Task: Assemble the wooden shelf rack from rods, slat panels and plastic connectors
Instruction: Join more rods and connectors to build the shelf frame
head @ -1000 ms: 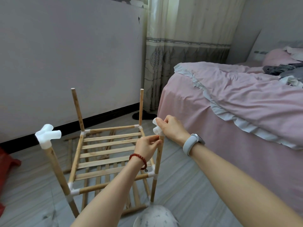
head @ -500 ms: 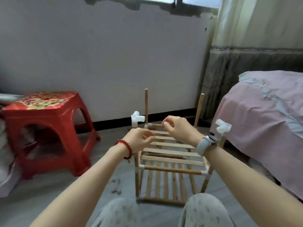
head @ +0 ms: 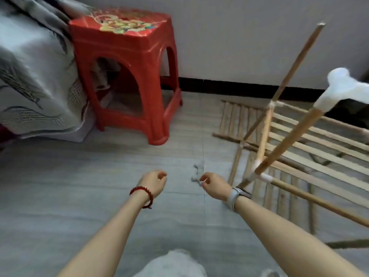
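Left hand (head: 153, 181): fingers loosely curled, holding nothing. Right hand (head: 212, 184): fingers curled, just at connectors (head: 197, 172) on the floor; grip unclear. Rack (head: 279, 140): right of both. We judge connector pickup next, for a bare rod.

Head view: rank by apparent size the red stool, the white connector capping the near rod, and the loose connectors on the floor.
1. red stool
2. white connector capping the rod; being nearer the camera inflates it
3. loose connectors on the floor, blurred
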A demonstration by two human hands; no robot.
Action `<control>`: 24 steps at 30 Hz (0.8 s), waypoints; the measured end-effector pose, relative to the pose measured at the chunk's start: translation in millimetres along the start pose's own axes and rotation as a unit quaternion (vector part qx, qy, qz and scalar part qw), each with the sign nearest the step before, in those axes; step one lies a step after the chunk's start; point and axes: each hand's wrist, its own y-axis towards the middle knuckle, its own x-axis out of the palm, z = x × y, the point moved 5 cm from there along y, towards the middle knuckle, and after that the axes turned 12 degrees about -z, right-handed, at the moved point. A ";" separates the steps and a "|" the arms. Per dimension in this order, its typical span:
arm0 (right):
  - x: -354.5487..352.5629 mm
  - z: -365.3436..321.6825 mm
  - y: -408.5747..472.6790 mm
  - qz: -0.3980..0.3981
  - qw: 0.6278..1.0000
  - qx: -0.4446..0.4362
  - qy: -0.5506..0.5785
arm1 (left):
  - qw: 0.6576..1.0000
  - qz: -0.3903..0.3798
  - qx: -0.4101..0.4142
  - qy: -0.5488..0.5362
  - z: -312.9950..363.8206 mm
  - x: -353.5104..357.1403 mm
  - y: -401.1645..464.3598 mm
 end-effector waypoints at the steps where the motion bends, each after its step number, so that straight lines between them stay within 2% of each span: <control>1: 11.3 10.1 24.3 -0.005 1.000 0.021 0.001 | 1.000 -0.016 -0.011 -0.005 -17.4 12.5 18.4; 6: 45.6 51.3 115.3 0.010 0.996 0.089 -0.008 | 0.994 -0.072 -0.062 0.048 -77.5 67.9 93.5; 10: 62.6 74.0 162.0 0.003 0.995 0.094 -0.012 | 0.980 -0.112 -0.096 0.137 -101.5 102.7 124.9; 14: 71.9 81.9 172.9 0.003 0.994 0.090 -0.056 | 0.968 -0.117 -0.107 0.196 -107.8 117.6 128.7; 17: 73.7 77.6 161.9 -0.032 0.993 0.089 -0.065 | 0.968 -0.139 -0.116 0.176 -106.5 113.1 126.4; 20: 64.9 63.0 134.5 -0.025 0.997 0.071 0.000 | 0.981 -0.128 -0.116 0.090 -94.3 96.4 121.5; 22: 54.4 49.1 106.9 -0.014 0.999 0.037 0.027 | 0.991 -0.097 -0.079 0.044 -73.3 78.5 113.6; 24: 39.2 34.0 74.8 0.003 1.000 -0.005 0.011 | 0.996 -0.069 -0.028 0.041 -45.4 56.9 101.6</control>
